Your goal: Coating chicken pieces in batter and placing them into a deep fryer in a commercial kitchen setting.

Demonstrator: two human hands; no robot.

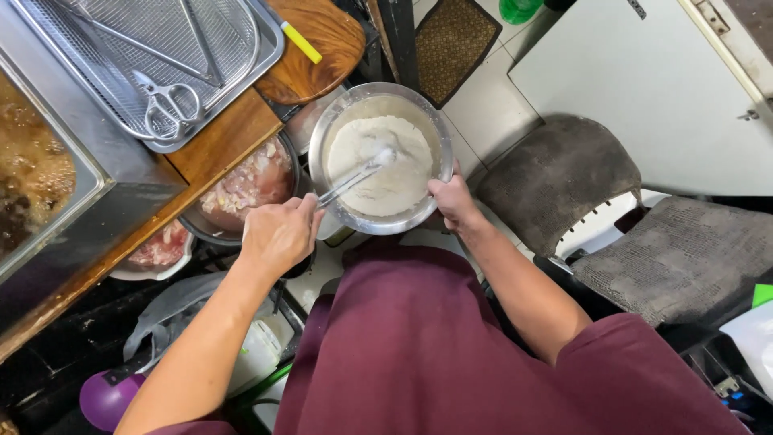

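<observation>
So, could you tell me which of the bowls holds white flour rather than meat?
The shiny metal bowl gripped by the right hand; the left hand holds tongs in it. Both bowls left of it hold pink raw meat.

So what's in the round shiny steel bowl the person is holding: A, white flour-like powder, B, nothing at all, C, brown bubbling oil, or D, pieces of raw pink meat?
A: the round steel bowl holds pale white powder, with a metal whisk in the left hand dipping into it while the right hand grips the rim.
</observation>
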